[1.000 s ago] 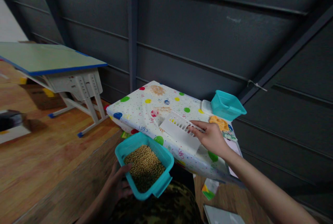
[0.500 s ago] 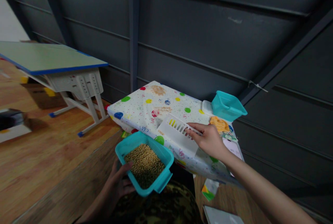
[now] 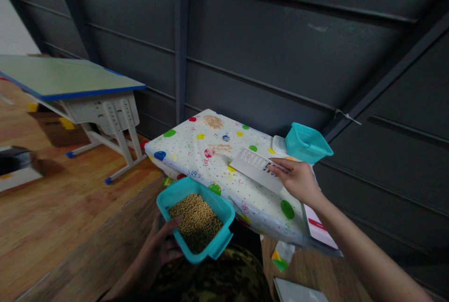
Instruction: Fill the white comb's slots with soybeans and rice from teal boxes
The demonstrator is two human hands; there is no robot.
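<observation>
My left hand (image 3: 164,241) grips the near left side of a turquoise plastic container (image 3: 213,195) at the table's front edge, its thumb over the rim. Yellow soybeans (image 3: 198,213) partly fill the container. Held in my right hand (image 3: 300,179) is a flat white slotted plastic plate (image 3: 250,171), tilted above the tablecloth, with my fingers at its right end by the slots. Two patches of beans lie on the cloth: a far pile (image 3: 213,121) and a thinner scatter (image 3: 220,147) nearer the plate.
A balloon-print cloth covers the table (image 3: 175,152). Another turquoise container (image 3: 308,145) stands at its back right, with a phone (image 3: 319,227) on the right edge. A dark panelled wall (image 3: 280,49) rises behind. Leftward is a green-topped desk (image 3: 77,75).
My right hand has moved the white slotted plate right and slightly back, tilting it differently. It now covers most of the orange cloth. My left hand and the container have barely moved.
</observation>
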